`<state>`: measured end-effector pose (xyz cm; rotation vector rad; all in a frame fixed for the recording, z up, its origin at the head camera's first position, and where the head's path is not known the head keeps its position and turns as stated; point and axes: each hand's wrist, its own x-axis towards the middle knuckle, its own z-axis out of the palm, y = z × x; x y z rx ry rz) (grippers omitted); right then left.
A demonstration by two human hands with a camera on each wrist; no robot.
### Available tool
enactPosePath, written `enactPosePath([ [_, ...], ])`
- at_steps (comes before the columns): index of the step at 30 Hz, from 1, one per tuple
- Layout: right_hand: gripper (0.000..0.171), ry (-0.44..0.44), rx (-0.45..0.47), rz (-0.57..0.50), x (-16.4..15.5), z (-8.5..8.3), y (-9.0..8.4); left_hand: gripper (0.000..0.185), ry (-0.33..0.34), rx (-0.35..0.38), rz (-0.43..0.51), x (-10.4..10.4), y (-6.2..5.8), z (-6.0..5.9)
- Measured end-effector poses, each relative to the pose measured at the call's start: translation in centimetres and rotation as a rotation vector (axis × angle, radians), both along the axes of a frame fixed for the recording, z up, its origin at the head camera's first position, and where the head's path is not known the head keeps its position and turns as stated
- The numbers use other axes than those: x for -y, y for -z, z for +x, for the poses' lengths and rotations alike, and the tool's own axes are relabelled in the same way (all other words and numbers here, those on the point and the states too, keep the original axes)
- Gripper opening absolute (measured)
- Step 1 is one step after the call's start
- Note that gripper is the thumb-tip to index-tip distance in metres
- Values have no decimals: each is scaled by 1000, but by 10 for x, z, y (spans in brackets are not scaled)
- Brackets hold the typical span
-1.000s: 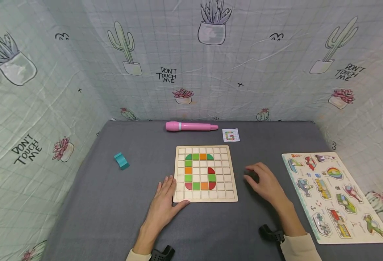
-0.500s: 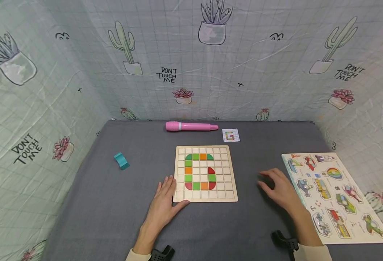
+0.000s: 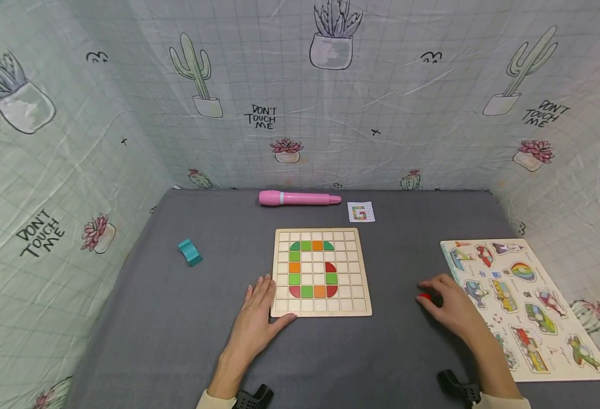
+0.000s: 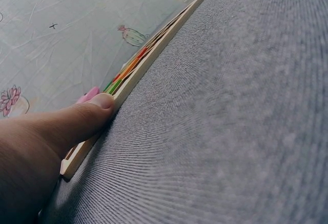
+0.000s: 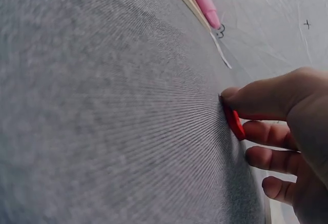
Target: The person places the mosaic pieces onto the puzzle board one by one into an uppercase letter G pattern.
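Note:
A square wooden grid board lies mid-table, with green, orange and red tiles set in a G shape. My left hand rests flat at its lower left corner, fingers along the left side and thumb on the front edge. In the left wrist view the thumb touches the board's rim. To the right of the board, my right hand pinches a small red block low over the cloth. The right wrist view has this red block between thumb and fingertips, its full shape partly hidden.
A pink marker-shaped stick and a small card with a G pattern lie behind the board. Left of it is a wavy teal block. A picture puzzle board lies right, partly under the right forearm. Printed fabric hangs around the table.
My right hand has moved rightward and slightly nearer, away from the grid board, and the red block now shows at its fingertips. The left hand and the board have stayed put.

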<state>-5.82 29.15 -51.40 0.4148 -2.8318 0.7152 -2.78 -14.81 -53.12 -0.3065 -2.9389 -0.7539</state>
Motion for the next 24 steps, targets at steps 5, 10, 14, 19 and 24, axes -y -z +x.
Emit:
enactPosePath([
  [5, 21, -14, 3, 4, -1, 1, 2, 93, -2, -3, -3, 0, 0, 0],
  [10, 19, -11, 15, -8, -2, 1, 2, 93, -1, -8, -10, 0, 1, 0],
  [14, 18, -13, 8, -29, -2, 1, 4, 93, -2, -6, -11, 0, 2, 0],
  [19, 15, -24, 1, -49, -1, 0, 6, 93, 1, -7, -4, 0, 1, 1],
  [24, 17, -50, -26, -70, -1, -2, 6, 93, 6, -7, 8, 0, 1, 0],
])
